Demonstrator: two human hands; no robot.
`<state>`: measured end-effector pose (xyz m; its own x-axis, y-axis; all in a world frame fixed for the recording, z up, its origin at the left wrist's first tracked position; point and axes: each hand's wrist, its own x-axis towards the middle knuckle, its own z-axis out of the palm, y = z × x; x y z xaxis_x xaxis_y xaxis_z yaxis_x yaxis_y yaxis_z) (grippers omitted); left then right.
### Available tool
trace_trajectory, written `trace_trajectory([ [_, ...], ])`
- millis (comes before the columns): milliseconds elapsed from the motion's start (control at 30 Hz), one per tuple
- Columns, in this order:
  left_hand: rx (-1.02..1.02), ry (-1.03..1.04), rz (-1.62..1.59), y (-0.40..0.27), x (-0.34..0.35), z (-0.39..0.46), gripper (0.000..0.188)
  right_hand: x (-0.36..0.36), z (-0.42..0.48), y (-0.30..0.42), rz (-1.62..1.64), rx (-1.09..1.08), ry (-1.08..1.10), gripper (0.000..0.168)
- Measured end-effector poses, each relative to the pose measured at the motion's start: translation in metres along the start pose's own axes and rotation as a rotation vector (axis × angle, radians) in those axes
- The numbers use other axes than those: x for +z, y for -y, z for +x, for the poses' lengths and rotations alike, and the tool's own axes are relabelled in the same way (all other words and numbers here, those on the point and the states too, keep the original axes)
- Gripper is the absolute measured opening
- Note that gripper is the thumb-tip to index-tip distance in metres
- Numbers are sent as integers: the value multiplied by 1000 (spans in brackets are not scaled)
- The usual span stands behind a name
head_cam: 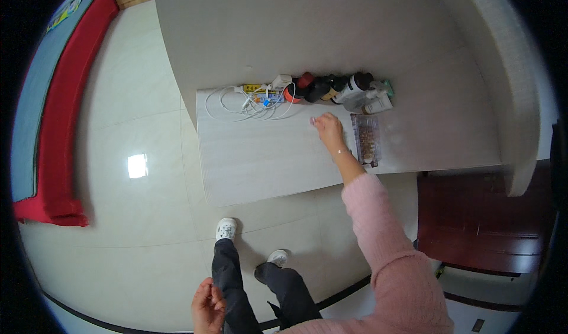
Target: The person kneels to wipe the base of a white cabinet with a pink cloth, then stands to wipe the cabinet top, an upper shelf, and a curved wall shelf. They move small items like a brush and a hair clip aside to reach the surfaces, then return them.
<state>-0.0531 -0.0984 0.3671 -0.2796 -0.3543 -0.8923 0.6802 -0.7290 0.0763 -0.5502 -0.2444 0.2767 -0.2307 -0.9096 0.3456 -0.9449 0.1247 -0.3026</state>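
My right hand point(329, 129) is over the white tabletop point(262, 156), its fingers closed on a small pinkish item point(313, 120) too small to name. Just to its right lies a clear plastic case point(367, 140) with small brownish contents. Behind the hand, several bottles point(318, 89) stand in a row against the wall, with a pump bottle point(378, 104) at their right end. Coiled white cables point(253, 110) rest at the back left, beside small boxes. My left hand point(208, 305) hangs low beside my leg, fingers curled; whether it holds something cannot be told.
A grey wall panel point(310, 28) rises behind the table and curves round at the right. On the left is a bench or bed with a red cover point(66, 125) and a blue mat point(33, 125). A dark red wooden door point(475, 218) is at the right.
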Motion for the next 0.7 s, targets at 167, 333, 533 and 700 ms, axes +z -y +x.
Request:
trace_trajectory([
  [167,93,8,-80,6,-2,-6,17,5,-30,3,92,47,8,6],
  [333,29,20,-33,13,-10,-6,16,-2,-33,3,36,-44,92,8],
  [533,56,-9,-137,23,-7,-6,15,0,-10,-14,11,11,85,12],
  [700,46,45,-115,26,-13,-11,14,-17,-81,22,203,18,180,13],
])
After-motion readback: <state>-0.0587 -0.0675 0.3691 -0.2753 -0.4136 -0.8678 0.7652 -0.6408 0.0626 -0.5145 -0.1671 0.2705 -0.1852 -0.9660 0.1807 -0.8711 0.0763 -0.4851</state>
